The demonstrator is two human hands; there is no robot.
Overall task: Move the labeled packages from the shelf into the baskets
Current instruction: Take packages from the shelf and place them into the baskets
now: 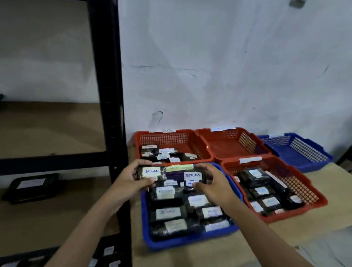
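Two packages marked RETURN, one (151, 172) in the left hand (127, 181) grip, one (193, 178) in the right hand (211, 186), lie long side across, just above the blue basket (187, 242) at the tabletop's left edge. Both go straight down.

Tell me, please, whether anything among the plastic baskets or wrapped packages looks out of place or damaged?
Nothing stands out. The left hand and right hand each hold a black wrapped package labelled RETURN over the full blue plastic basket. The other packages lie inside their baskets; none looks spilled or torn.
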